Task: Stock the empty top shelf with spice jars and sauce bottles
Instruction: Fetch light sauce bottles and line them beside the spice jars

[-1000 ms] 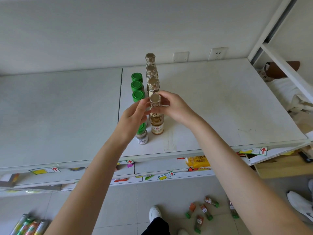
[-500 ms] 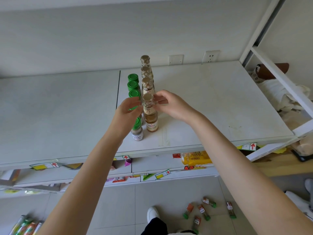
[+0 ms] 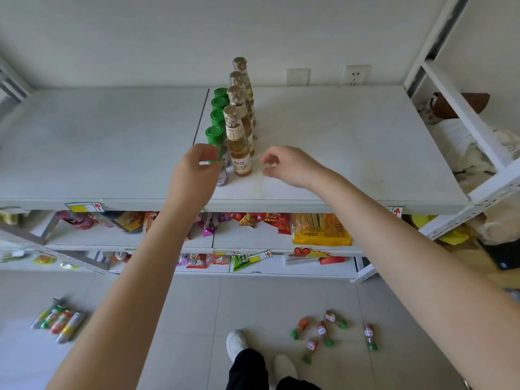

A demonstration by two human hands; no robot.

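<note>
Squaring against its row is being advised for the green-lidded glass spice jar (image 3: pixel 222 173) being pinched by the left hand (image 3: pixel 194 173), the right hand (image 3: pixel 289 167) being held loosely empty.

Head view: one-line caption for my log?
Top shelf holds a row of spice jars beside a row of sauce bottles; left hand at the front jar, right hand empty.

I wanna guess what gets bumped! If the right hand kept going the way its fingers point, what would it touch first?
Probably the nearest gold-capped glass bottle of amber sauce; the right hand points its fingers left toward it across a small gap, though depth is unclear.
</note>
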